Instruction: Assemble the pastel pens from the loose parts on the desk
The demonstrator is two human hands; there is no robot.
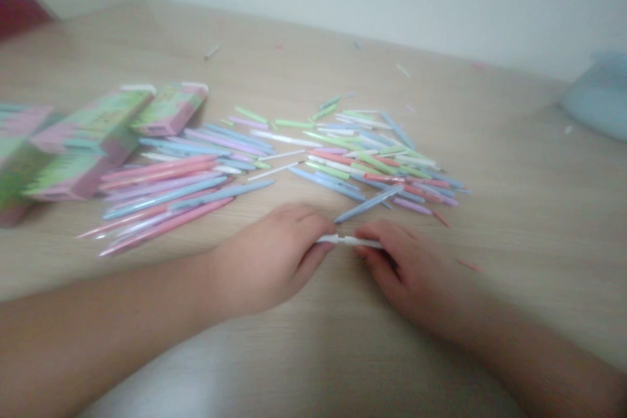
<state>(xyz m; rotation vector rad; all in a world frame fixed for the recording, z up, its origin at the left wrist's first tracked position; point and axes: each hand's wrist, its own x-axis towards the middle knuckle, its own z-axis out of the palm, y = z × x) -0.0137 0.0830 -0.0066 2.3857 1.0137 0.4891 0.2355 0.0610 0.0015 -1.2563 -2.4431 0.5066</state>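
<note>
Over the near middle of the table, my left hand (pixel 281 258) pinches one white pen part (pixel 327 238) between thumb and fingers. My right hand (pixel 404 268) pinches another white pen part (pixel 360 242). The two parts lie end to end in one line with a narrower bit between them; blur hides whether they are joined. Just beyond my fingers lies a blue pen barrel (pixel 369 204). Behind my right hand spreads a heap of loose pen parts (pixel 372 157) in green, white, blue, orange and purple. Behind my left hand is a pile of pink, blue and purple pens (pixel 171 199).
Several green and pink cardboard boxes (pixel 93 121) are stacked at the left. A bluish plastic bag (pixel 597 95) sits at the right edge by the white wall (pixel 392 0). Small scraps, such as a short white stick (pixel 211 51), dot the wooden table (pixel 539 209).
</note>
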